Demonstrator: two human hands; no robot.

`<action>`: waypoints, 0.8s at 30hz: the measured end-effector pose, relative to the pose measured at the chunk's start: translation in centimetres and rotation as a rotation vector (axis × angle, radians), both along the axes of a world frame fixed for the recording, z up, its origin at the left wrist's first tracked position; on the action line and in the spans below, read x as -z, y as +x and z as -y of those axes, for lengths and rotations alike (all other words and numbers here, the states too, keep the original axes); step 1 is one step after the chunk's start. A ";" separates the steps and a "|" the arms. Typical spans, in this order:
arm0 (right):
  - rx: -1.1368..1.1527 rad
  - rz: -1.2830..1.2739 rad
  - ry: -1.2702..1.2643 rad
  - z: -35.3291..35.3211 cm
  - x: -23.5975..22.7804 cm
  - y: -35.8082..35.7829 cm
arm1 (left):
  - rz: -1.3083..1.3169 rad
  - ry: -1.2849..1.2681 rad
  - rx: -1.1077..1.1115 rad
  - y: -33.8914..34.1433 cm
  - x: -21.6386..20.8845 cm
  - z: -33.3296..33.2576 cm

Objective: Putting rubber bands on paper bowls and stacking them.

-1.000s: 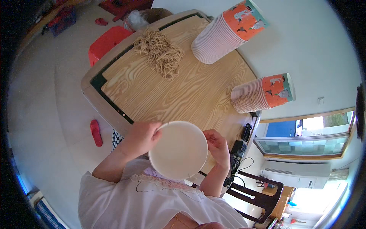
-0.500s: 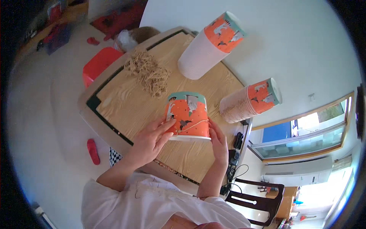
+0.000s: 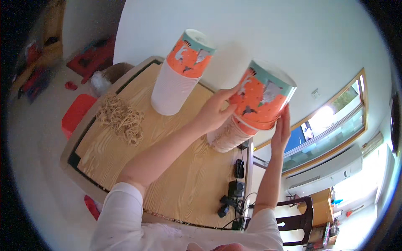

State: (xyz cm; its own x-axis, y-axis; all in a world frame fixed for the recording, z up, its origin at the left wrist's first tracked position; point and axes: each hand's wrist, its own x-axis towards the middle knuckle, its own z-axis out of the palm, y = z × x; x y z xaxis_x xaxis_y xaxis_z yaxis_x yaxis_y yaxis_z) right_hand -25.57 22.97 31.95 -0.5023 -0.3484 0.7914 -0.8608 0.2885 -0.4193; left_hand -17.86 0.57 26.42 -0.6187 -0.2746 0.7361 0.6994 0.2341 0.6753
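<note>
An orange paper tub [image 3: 264,94] with a green band and animal prints is held upside down between my two hands. My left hand [image 3: 215,109] grips its left side, and my right hand [image 3: 282,129] presses on the right side near the rim. Directly beneath it stands a shorter stack of upturned paper tubs [image 3: 228,136], wrapped in strands of string; the held tub sits over its top and hides part of it. Further left, a taller stack of upturned tubs [image 3: 172,91] shows white rims below one printed tub.
A tangled heap of tan string [image 3: 121,120] lies on the left of the wooden table [image 3: 167,167]. Black adapters and cables [image 3: 235,194] rest by its right edge. A red stool [image 3: 77,113] stands left, a dark chair [image 3: 299,221] right. A wall rises behind.
Both hands have carried the tub from above the table's middle, forward and right, onto the shorter stack. The view has shifted too, so the stacks and string appear further left.
</note>
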 end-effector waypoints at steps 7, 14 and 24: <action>0.155 -0.324 0.050 -5.1 0.7 -9.3 | -0.093 0.039 0.212 -15.3 -1.0 -4.2; 0.218 -0.311 0.120 -6.3 7.8 -10.3 | -0.016 -0.005 0.128 -17.3 5.1 -5.7; 0.205 -0.134 0.177 -6.7 12.9 -8.8 | 0.055 -0.160 0.038 -14.4 10.1 -5.1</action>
State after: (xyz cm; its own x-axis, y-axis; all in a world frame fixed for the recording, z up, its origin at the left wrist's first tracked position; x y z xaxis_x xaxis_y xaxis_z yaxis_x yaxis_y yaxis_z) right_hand -34.36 29.64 19.07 -0.4716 -0.3886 0.7915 -0.8212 0.5206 -0.2337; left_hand -32.23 5.66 16.28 -0.6668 -0.1320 0.7334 0.6730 0.3161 0.6687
